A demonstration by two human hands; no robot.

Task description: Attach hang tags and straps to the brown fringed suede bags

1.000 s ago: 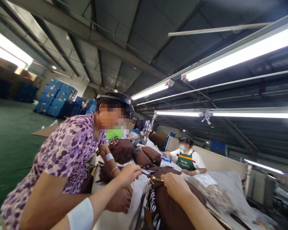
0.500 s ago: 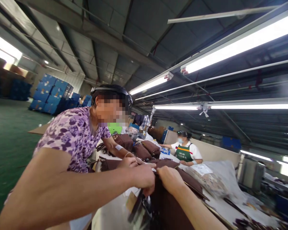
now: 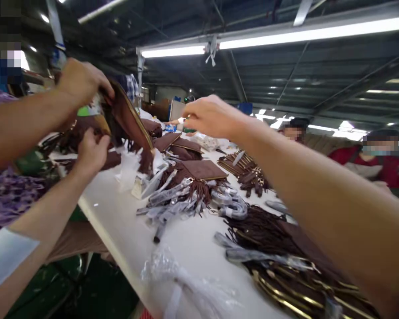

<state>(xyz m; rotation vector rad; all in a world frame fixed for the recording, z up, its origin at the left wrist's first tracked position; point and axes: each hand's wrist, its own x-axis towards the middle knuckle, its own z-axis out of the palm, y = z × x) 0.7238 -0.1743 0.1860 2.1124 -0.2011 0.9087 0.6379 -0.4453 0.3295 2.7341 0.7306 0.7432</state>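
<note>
My left hand (image 3: 84,82) is raised at the left, its fingers closed on the top edge of a brown bag (image 3: 128,113) with a gold zipper. The bag hangs upright over the table. Just below, a co-worker's hand (image 3: 95,150), its forearm bearing a white patch, is near the bag; whether it touches is unclear. My right hand (image 3: 209,115) is in the air over the middle of the table, fingers apart and slightly bent, with nothing visible in them. Beneath it lie brown fringed pouches (image 3: 204,170) with plastic-wrapped straps (image 3: 176,195).
More brown fringed bags (image 3: 286,239) with gold zippers are piled at the lower right. Clear plastic wrap (image 3: 186,279) lies near the front edge of the white table (image 3: 119,221). Co-workers sit at the right, and one in a purple patterned shirt (image 3: 13,199) is close at left.
My view has swung right and down toward the table. My hands, earlier close together at a brown bag, are now apart: the left lifts a bag, the right is off it.
</note>
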